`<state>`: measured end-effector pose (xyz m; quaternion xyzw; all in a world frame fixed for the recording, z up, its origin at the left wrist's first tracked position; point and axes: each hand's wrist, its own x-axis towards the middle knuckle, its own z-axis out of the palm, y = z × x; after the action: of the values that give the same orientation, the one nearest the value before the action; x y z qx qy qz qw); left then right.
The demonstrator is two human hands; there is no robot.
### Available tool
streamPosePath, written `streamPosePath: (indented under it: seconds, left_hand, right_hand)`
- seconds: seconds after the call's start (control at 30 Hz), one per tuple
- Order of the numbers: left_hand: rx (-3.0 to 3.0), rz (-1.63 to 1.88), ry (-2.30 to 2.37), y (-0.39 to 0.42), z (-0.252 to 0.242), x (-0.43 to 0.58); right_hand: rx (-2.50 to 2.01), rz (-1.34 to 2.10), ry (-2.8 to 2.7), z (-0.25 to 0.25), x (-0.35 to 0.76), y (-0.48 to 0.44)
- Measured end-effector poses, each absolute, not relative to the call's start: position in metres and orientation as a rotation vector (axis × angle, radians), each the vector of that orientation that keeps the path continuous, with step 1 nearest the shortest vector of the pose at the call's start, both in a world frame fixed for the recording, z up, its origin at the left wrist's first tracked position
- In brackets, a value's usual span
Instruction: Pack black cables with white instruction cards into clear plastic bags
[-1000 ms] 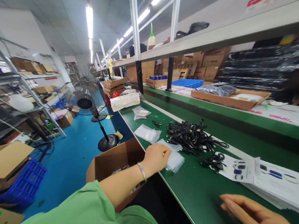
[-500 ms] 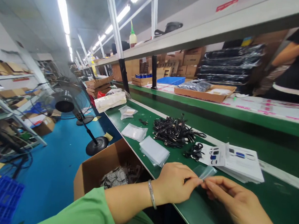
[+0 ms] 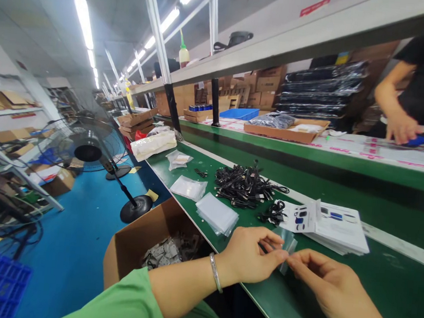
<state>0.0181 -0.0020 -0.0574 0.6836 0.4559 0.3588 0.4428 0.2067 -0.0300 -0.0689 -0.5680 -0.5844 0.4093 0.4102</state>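
A small clear plastic bag point(image 3: 289, 243) is pinched between my two hands over the green bench's near edge. My left hand point(image 3: 254, 255), with a bracelet at the wrist, grips one side with thumb and fingertips. On the other side, my right hand point(image 3: 325, 276) holds the bag's edge between thumb and forefinger. What the bag contains, if anything, I cannot make out. Just beyond lie a few coiled black cables point(image 3: 273, 212) and a stack of printed leaflets point(image 3: 338, 228). A large heap of black USB cables point(image 3: 242, 185) is farther back, with a stack of clear bags point(image 3: 218, 213) nearer the edge.
More bags point(image 3: 188, 187) lie toward the left. A cardboard box point(image 3: 124, 250) with white pieces inside stands below the bench edge. A floor fan point(image 3: 88, 144) is at left. Across the bench, a person's hand point(image 3: 401, 127) touches a blue object near an open carton point(image 3: 287, 132).
The clear bag has turned more upright between my hands, and my left fingers have lifted slightly apart. Across the bench, the other person's hand has come down to the worktop.
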Motion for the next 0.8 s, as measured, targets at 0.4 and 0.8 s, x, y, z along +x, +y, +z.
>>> streamPosePath:
  seconds: [0.4, 0.8]
  left_hand:
    - [1.168, 0.649, 1.099, 0.005, -0.036, 0.026]
    - [1.702, 0.766, 1.243, 0.0, -0.052, 0.029]
  right_hand:
    - [-1.366, 1.132, -1.517, -0.065, 0.203, -0.032]
    - [-1.411, 1.022, -1.452, -0.075, 0.208, -0.034]
